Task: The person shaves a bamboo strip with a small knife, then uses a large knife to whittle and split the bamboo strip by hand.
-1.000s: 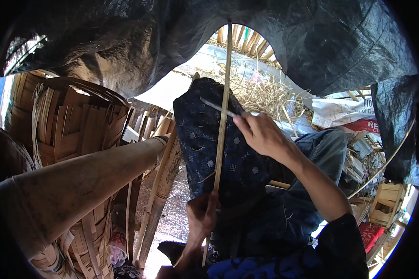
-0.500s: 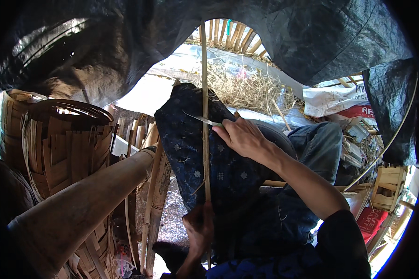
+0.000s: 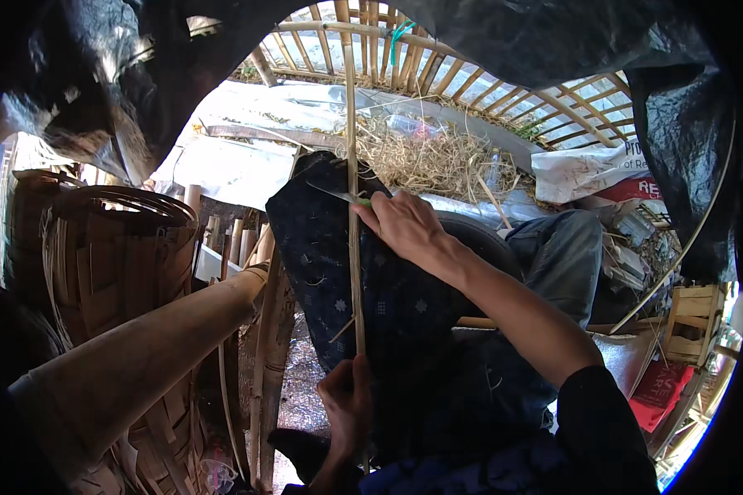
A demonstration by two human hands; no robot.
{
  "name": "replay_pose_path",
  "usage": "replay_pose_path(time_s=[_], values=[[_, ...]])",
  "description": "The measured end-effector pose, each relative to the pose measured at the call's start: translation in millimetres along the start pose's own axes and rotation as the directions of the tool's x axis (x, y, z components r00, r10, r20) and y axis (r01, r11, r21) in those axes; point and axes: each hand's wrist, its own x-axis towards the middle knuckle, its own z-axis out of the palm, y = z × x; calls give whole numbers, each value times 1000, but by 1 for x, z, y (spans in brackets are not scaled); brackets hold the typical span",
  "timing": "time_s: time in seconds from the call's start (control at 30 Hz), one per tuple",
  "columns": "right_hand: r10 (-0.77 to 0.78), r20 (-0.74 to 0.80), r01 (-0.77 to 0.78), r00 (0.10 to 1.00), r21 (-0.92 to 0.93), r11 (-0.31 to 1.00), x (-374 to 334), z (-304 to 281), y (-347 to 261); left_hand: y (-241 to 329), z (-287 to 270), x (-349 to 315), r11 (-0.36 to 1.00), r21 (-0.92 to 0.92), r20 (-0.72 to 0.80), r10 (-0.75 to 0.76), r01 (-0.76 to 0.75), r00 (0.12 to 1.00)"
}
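Observation:
A long thin bamboo strip [image 3: 354, 272] runs lengthwise over a dark blue patterned cloth [image 3: 314, 247] draped on my leg. My right hand [image 3: 409, 229] is closed around a knife [image 3: 338, 195]; a bit of green shows at its handle, and its curved blade lies across the strip, pointing left. Nearer to me, my left hand [image 3: 345, 402] is closed on the strip's near part, thumb along it. A thin sliver [image 3: 342, 330] sticks out sideways from the strip just beyond the left hand.
A thick bamboo pole [image 3: 140, 363] slants in from the lower left beside woven bamboo baskets [image 3: 124, 256]. Pale shavings [image 3: 421, 157] lie heaped ahead, before a bamboo slat fence [image 3: 454, 74]. Black plastic sheeting [image 3: 553, 41] hangs overhead. At right are a wooden crate [image 3: 692, 322] and red bag [image 3: 662, 394].
My right hand and the knife have moved slightly farther along the strip and to the left. The black sheeting covers less, so more fence shows. My left hand keeps its hold.

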Motion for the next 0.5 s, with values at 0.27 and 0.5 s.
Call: replay_pose_path(time_s=[0.27, 0.5], values=[[16, 89, -16, 996, -6, 1000, 3, 0, -3, -7, -4, 2, 997, -71, 52, -20, 24, 998], [-51, 81, 44, 995, 91, 995, 1, -6, 5, 7, 0, 24, 986, -158, 42, -51, 57, 998]])
